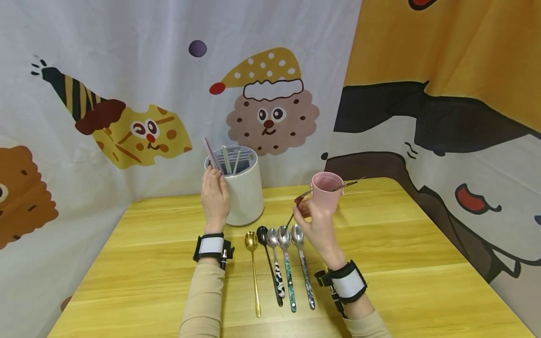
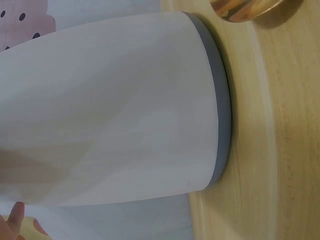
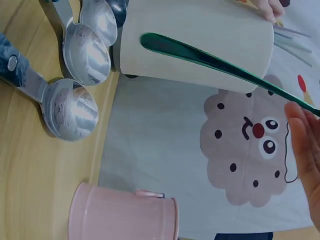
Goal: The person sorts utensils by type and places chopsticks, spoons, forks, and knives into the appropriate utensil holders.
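Observation:
My right hand (image 1: 317, 225) pinches a thin, dark green metallic utensil (image 3: 210, 62) in the air above the spoons. Its rounded, flat end shows in the right wrist view; its other end is too unclear to name. My left hand (image 1: 216, 195) rests against the side of a white cylindrical container (image 1: 245, 199), near its rim. A lilac straw (image 1: 211, 152) and pale green straws (image 1: 227, 159) stand in this container, just beyond the left fingers. Below the right hand lie a gold spoon (image 1: 251, 241), a black spoon (image 1: 262, 234) and several silver spoons with patterned handles.
A pink bucket (image 1: 325, 199) stands upright at the back right, just behind the right hand. The wooden table (image 1: 422, 244) meets a printed cloth backdrop (image 1: 127, 70). The spoons lie roughly side by side, in front of the white container and between the arms.

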